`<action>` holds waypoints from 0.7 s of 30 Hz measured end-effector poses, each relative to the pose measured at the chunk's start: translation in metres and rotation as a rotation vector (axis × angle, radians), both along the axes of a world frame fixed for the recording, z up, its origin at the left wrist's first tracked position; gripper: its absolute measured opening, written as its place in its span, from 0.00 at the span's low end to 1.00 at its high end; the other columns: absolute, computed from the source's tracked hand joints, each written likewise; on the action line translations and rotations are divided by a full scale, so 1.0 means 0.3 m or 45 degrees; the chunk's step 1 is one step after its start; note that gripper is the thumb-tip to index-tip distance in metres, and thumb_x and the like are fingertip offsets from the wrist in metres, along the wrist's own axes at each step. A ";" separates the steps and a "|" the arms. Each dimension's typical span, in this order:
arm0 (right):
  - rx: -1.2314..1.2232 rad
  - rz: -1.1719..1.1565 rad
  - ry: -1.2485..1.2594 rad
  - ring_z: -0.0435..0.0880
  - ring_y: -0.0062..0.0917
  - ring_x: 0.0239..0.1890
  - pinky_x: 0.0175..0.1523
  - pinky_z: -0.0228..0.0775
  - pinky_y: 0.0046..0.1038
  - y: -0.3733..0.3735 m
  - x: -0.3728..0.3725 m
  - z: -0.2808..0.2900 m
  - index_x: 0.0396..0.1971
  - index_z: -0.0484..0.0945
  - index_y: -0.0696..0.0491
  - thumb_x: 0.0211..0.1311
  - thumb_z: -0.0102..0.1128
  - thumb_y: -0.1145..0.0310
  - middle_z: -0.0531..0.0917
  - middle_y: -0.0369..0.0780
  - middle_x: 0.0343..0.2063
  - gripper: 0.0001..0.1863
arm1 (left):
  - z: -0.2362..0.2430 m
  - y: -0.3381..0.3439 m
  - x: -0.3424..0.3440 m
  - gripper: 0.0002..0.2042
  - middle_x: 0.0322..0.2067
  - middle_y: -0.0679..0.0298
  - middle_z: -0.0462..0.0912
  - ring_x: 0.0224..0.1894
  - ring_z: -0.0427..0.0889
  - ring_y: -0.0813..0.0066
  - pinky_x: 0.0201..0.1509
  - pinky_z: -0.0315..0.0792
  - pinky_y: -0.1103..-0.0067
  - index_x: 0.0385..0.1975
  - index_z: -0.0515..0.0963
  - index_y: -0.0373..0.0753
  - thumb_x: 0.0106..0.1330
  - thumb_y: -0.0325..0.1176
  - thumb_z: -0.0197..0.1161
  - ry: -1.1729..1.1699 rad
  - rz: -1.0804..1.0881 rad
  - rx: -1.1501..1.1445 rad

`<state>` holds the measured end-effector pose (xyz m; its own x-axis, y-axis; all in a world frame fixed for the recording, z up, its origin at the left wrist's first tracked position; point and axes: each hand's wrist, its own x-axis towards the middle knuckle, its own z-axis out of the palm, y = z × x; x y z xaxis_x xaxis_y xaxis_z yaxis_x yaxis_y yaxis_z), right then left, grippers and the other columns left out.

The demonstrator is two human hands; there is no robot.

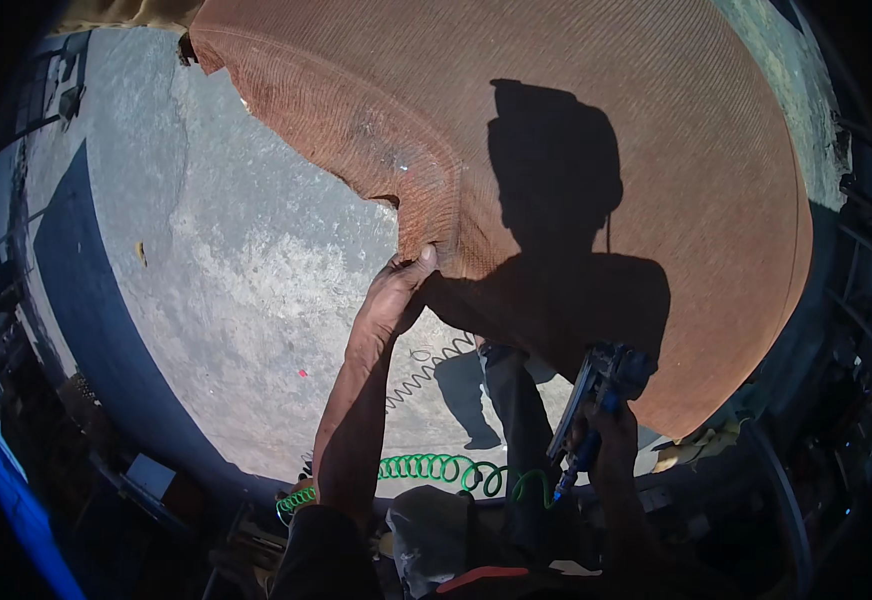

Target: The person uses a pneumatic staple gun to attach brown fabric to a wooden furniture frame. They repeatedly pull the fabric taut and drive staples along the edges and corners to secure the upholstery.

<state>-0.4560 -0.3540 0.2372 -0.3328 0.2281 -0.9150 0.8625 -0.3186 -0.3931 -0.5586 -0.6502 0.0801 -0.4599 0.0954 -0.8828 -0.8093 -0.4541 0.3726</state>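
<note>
A large piece of rust-brown ribbed fabric (716,230) spreads across the upper and right side, its outer border rounded. Along its left runs a folded, ragged edge strip (356,125) with a seam. My left hand (388,297) pinches the lower corner of this strip between thumb and fingers. Lower right, my right hand (613,440) grips a dark pneumatic staple gun (611,372) with a long magazine, held just off the fabric's lower edge. A green coiled air hose (436,467) reaches the gun's blue fitting. Shade hides part of the right fingers.
Beneath lies a worn grey concrete floor (256,280), with a thin dark coiled hose (426,380) on it. My shadow falls over the fabric. Shaded clutter lines the left and right rims, including a blue sheet (16,500) and a pale box (151,477).
</note>
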 end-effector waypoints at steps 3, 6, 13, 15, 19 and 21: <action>-0.091 0.026 -0.066 0.78 0.20 0.19 0.27 0.73 0.25 -0.001 -0.004 0.012 0.44 0.73 0.55 0.65 0.61 0.70 0.78 0.37 0.22 0.11 | -0.075 -0.029 0.031 0.29 0.54 0.56 0.81 0.54 0.80 0.66 0.62 0.71 0.74 0.61 0.72 0.29 0.69 0.44 0.67 0.064 0.314 0.181; -0.113 0.070 0.006 0.79 0.20 0.21 0.30 0.73 0.25 -0.003 0.002 0.015 0.44 0.73 0.56 0.66 0.61 0.70 0.78 0.36 0.22 0.11 | -0.172 0.023 -0.014 0.14 0.38 0.63 0.81 0.38 0.78 0.72 0.46 0.72 0.76 0.41 0.79 0.31 0.66 0.38 0.64 0.002 0.602 -0.107; -0.083 0.015 0.041 0.78 0.18 0.21 0.28 0.73 0.25 0.027 0.107 -0.030 0.42 0.73 0.56 0.67 0.61 0.69 0.78 0.36 0.21 0.09 | -0.328 0.067 -0.087 0.13 0.26 0.69 0.70 0.28 0.66 0.77 0.33 0.61 0.75 0.22 0.74 0.35 0.61 0.39 0.61 -0.138 0.334 -0.976; -0.078 -0.103 0.040 0.78 0.18 0.21 0.28 0.73 0.25 0.026 0.129 -0.047 0.42 0.73 0.56 0.67 0.61 0.69 0.78 0.36 0.21 0.09 | -0.392 0.015 -0.093 0.14 0.36 0.63 0.80 0.38 0.78 0.70 0.43 0.72 0.73 0.36 0.78 0.32 0.61 0.38 0.57 0.002 0.424 -0.450; -0.010 -0.310 0.013 0.78 0.19 0.20 0.25 0.73 0.25 -0.019 0.180 -0.084 0.43 0.73 0.55 0.67 0.61 0.69 0.77 0.37 0.20 0.09 | -0.517 -0.151 -0.083 0.21 0.48 0.58 0.84 0.50 0.84 0.61 0.56 0.77 0.66 0.50 0.78 0.34 0.59 0.36 0.56 0.052 0.092 0.084; 0.031 -0.512 -0.051 0.78 0.20 0.19 0.24 0.73 0.26 -0.046 0.174 -0.107 0.42 0.73 0.54 0.67 0.61 0.69 0.77 0.37 0.20 0.09 | -0.454 -0.108 -0.112 0.21 0.50 0.58 0.83 0.53 0.82 0.61 0.57 0.77 0.64 0.55 0.75 0.37 0.64 0.40 0.57 -0.033 0.119 0.308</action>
